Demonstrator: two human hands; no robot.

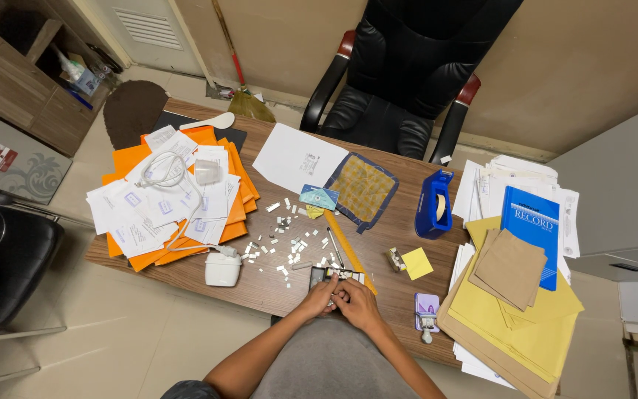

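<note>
My left hand [320, 298] and my right hand [357, 303] meet at the near edge of the wooden desk [400, 251]. Both pinch at a small dark object with white slips on it [336, 276]; what each finger grips is too small to tell. Many small white paper slips [283, 247] lie scattered just beyond my hands. A yellow ruler [348, 247] and a pen [334, 245] lie diagonally beside them.
Orange folders with white papers and a charger cable [171, 196] fill the left. A blue tape dispenser [434, 205], yellow sticky pad [416, 263], stapler [427, 313], blue record book [532, 225] and yellow envelopes [518, 318] sit right. A black office chair [400, 74] stands behind.
</note>
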